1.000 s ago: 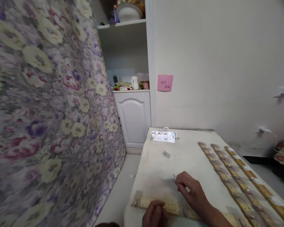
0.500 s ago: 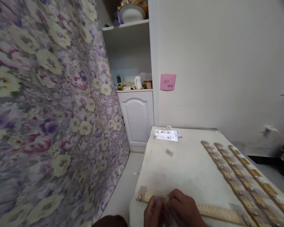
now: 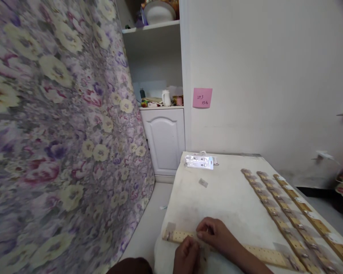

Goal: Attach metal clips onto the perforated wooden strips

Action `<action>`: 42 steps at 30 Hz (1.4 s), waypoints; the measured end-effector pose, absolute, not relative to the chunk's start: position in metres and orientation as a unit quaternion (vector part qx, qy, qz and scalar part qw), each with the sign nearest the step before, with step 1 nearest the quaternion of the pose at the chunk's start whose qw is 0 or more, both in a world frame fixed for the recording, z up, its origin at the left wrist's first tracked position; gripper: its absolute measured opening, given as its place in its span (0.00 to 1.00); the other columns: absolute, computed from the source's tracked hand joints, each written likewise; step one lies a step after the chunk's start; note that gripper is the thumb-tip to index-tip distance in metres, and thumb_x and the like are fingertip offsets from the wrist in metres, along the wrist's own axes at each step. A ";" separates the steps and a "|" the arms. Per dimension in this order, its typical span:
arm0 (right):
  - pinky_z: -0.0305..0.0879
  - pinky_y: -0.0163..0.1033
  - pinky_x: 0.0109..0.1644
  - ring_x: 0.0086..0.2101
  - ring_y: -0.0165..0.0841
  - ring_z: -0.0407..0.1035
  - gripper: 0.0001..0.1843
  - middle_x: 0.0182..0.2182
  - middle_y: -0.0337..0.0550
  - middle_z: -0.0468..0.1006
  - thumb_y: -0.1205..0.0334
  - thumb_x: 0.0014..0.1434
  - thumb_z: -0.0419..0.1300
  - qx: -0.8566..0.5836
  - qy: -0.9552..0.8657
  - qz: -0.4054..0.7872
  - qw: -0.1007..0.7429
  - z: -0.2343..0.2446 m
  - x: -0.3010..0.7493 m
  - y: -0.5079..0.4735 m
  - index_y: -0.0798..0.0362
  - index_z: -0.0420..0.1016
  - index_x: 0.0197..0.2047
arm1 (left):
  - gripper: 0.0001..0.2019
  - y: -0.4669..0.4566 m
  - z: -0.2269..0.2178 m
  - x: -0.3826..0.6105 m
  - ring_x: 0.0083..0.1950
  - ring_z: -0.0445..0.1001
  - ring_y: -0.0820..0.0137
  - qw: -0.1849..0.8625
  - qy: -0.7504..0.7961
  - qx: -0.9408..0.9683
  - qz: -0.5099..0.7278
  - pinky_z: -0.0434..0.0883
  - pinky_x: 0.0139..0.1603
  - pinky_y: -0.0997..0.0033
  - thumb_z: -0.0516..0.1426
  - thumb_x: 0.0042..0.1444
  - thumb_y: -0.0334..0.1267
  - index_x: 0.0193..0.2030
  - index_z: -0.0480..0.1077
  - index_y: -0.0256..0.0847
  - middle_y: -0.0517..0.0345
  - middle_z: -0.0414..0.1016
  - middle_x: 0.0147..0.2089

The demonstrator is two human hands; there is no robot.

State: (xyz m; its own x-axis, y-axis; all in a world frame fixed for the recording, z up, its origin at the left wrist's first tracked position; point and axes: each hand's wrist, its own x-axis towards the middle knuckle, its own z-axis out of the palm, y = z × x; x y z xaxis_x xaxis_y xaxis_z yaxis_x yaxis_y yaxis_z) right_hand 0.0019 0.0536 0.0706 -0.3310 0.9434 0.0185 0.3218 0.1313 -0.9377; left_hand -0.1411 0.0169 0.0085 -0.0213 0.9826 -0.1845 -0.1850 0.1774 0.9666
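Close to the table's near edge lies a pale wooden strip with rows of small holes. My left hand is closed at the strip's near side, its fingers curled together; whatever they hold is hidden. Across the strip reaches my right hand, with thumb and forefinger pinched. Anything in that pinch is too small to make out. A clear plastic piece with a small metal part sits at the strip's left end. Toward its right end is another clear piece.
Three wooden strips with clear pieces and small metal parts run along the table's right side. A clear packet lies at the back, with a small grey card nearer. The floral curtain hangs at left.
My right hand has lifted and moved slightly away from my left hand, toward the far side of the strip. My left hand stays low, near the same place.
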 end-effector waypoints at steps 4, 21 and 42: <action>0.54 0.29 0.24 0.20 0.24 0.60 0.02 0.17 0.32 0.68 0.69 0.45 0.58 -0.445 -0.635 0.538 0.331 0.056 -0.001 0.056 0.55 0.72 0.25 | 0.25 0.016 0.009 -0.146 0.20 0.50 0.79 0.567 0.520 0.424 0.477 0.48 0.22 0.77 0.58 0.38 0.62 0.20 0.59 0.41 0.70 0.53 0.16; 0.54 0.28 0.18 0.14 0.22 0.59 0.03 0.12 0.29 0.67 0.67 0.41 0.61 -0.440 -0.618 0.604 0.246 0.036 -0.005 0.111 0.54 0.70 0.22 | 0.21 0.011 0.013 -0.148 0.09 0.52 0.81 0.585 0.562 0.388 0.437 0.42 0.12 0.78 0.54 0.46 0.59 0.22 0.57 0.43 0.69 0.63 0.13; 0.56 0.28 0.19 0.16 0.23 0.60 0.03 0.13 0.30 0.67 0.70 0.38 0.59 -0.466 -0.638 0.578 0.203 0.027 -0.004 0.113 0.55 0.69 0.21 | 0.18 0.011 0.013 -0.145 0.08 0.56 0.80 0.552 0.611 0.393 0.410 0.47 0.09 0.80 0.49 0.47 0.57 0.24 0.56 0.43 0.67 0.67 0.14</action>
State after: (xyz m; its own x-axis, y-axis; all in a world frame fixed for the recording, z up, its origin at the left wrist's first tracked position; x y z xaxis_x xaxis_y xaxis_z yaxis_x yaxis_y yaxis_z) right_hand -0.0039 0.1132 0.0273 -0.4824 0.8301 -0.2797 0.3612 -0.1024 -0.9269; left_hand -0.1450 0.0108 0.0134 -0.0828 0.9322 -0.3523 0.0276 0.3555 0.9343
